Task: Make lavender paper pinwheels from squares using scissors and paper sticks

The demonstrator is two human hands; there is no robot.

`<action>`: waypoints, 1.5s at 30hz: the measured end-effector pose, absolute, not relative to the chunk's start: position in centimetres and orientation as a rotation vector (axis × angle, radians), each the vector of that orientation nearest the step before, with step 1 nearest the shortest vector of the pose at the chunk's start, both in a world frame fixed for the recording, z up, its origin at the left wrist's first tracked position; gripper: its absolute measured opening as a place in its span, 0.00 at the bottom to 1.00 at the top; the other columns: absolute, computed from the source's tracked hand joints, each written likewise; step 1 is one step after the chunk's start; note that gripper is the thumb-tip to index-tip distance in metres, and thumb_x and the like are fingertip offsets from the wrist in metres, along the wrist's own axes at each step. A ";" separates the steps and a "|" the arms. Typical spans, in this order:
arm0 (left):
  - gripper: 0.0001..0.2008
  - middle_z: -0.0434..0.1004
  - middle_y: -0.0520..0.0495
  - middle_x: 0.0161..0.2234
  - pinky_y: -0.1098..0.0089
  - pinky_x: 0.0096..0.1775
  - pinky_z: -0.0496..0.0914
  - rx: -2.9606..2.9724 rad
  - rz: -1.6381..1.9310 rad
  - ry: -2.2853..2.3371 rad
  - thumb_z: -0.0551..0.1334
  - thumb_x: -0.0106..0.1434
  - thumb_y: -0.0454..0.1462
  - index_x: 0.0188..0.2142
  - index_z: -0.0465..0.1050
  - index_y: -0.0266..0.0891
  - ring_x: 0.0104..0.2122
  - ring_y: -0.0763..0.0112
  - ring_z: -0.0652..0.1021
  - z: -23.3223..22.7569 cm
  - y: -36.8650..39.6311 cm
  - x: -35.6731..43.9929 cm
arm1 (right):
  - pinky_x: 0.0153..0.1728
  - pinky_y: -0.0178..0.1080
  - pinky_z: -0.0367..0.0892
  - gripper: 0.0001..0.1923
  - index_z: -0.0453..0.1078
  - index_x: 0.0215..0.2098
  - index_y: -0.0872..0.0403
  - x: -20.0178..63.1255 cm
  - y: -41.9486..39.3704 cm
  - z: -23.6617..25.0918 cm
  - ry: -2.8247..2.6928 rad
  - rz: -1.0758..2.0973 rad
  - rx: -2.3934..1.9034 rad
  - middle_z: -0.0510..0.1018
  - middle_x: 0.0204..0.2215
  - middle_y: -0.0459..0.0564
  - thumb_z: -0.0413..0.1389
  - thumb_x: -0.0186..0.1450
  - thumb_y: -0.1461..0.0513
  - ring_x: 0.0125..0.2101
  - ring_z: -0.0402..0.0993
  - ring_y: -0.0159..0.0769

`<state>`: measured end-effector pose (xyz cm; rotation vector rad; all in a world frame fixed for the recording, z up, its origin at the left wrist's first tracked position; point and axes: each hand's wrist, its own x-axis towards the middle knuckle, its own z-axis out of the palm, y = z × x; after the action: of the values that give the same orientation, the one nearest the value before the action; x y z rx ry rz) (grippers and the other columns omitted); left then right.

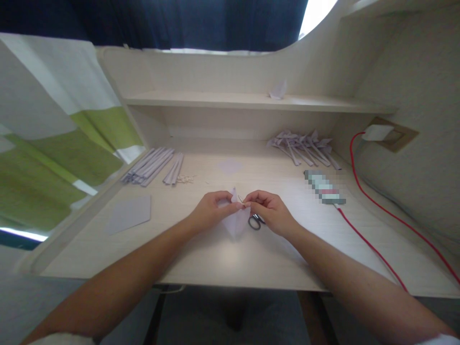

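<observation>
My left hand (212, 209) pinches the top of a folded pale lilac paper piece (235, 221) held just above the desk's middle. My right hand (270, 211) is closed on small scissors (255, 221), whose dark handles show under the fingers; the thin blades point at the paper's upper edge between my two hands. The paper hangs down in a pointed shape between the thumbs.
Folded paper strips lie at the back left (153, 165) and a heap of folded pieces at the back right (304, 146). A flat lilac sheet (129, 214) lies at left. A phone (324, 187) with a red cable (373, 249) is at right. A paper piece (278, 90) sits on the shelf.
</observation>
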<state>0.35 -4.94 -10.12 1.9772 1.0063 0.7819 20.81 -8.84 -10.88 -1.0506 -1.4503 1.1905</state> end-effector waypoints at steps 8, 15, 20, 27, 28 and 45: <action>0.16 0.77 0.52 0.32 0.72 0.33 0.65 2.032 0.871 1.090 0.65 0.60 0.50 0.34 0.76 0.39 0.31 0.70 0.74 -10.8 -4.9 0.2 | 0.29 0.33 0.64 0.06 0.76 0.31 0.55 20.7 -8.6 -10.7 -1.352 1.397 -1.064 0.77 0.27 0.46 0.62 0.58 0.59 0.28 0.69 0.30; 0.14 0.73 0.53 0.28 0.72 0.32 0.63 2.146 1.101 1.051 0.69 0.58 0.45 0.30 0.71 0.38 0.30 0.73 0.72 -11.0 -5.1 0.1 | 0.32 0.35 0.68 0.07 0.75 0.33 0.55 20.7 -8.6 -10.9 -1.337 1.460 -1.045 0.78 0.29 0.47 0.62 0.59 0.59 0.29 0.74 0.32; 0.09 0.72 0.53 0.26 0.72 0.32 0.63 2.190 1.122 0.888 0.68 0.60 0.40 0.29 0.73 0.38 0.27 0.75 0.70 -11.1 -5.1 0.1 | 0.33 0.35 0.69 0.07 0.75 0.33 0.56 20.7 -8.5 -11.1 -1.333 1.492 -1.052 0.78 0.28 0.46 0.62 0.59 0.59 0.28 0.74 0.31; 0.06 0.74 0.51 0.28 0.72 0.33 0.65 2.240 1.059 0.814 0.67 0.61 0.39 0.30 0.75 0.38 0.29 0.74 0.72 -11.0 -5.1 0.0 | 0.31 0.35 0.68 0.08 0.75 0.32 0.55 20.7 -8.1 -11.6 -1.332 1.505 -1.080 0.77 0.28 0.46 0.63 0.58 0.58 0.28 0.74 0.31; 0.06 0.74 0.51 0.28 0.72 0.33 0.65 2.246 1.050 0.809 0.67 0.61 0.38 0.31 0.76 0.38 0.29 0.74 0.72 -10.9 -5.2 0.0 | 0.30 0.34 0.68 0.08 0.75 0.32 0.55 20.7 -8.1 -11.7 -1.341 1.491 -1.086 0.77 0.28 0.46 0.63 0.58 0.58 0.28 0.73 0.31; 0.04 0.73 0.52 0.29 0.71 0.35 0.66 2.307 0.993 0.792 0.61 0.61 0.30 0.33 0.75 0.38 0.31 0.74 0.73 -11.1 -5.1 0.0 | 0.27 0.33 0.62 0.04 0.71 0.32 0.55 20.6 -8.4 -11.8 -1.481 1.237 -1.173 0.74 0.24 0.44 0.58 0.60 0.62 0.25 0.68 0.30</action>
<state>0.03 -5.12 -11.11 2.3067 0.7915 0.9931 20.58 -8.43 -11.82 -1.1728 -1.4812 1.2368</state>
